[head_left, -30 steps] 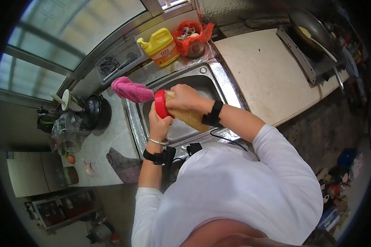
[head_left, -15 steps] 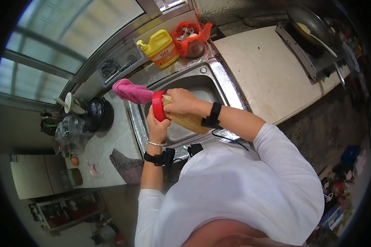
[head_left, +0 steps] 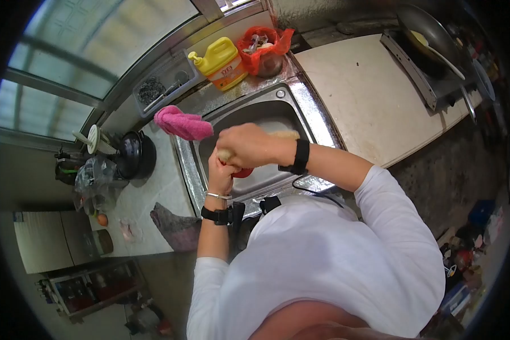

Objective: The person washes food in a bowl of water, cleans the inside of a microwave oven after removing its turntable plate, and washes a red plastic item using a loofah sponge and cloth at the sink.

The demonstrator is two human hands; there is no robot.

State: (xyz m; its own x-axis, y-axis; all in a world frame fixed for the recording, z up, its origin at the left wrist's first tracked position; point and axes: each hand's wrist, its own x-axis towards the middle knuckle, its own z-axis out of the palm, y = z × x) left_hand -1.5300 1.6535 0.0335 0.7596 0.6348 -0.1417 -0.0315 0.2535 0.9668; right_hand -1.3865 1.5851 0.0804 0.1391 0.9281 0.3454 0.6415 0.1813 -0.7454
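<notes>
Over the sink [head_left: 277, 175], both my hands are close together. My right hand [head_left: 245, 146] is closed round a tan loofah [head_left: 283, 135]; one end pokes out beyond the wrist side and another bit shows by the fingertips. Just below it, my left hand [head_left: 220, 173] grips a red round lid [head_left: 243, 173], mostly hidden behind the right hand. The loofah appears to press against the lid, though the contact itself is covered. A pink cloth [head_left: 184, 123] hangs at the sink's left rim, close to my hands.
Behind the sink stand a yellow detergent jug [head_left: 220, 63], a red plastic bag [head_left: 266, 48] in a container, and a clear tray [head_left: 167, 85] with a scourer. A black pot [head_left: 136, 156] and a grey cloth [head_left: 175, 226] sit left. Rightward are a pale board [head_left: 357, 96] and a wok [head_left: 428, 42].
The red lid has turned and dropped lower, now largely hidden. My right hand has shifted slightly left and down over it, and the loofah lies at a different angle.
</notes>
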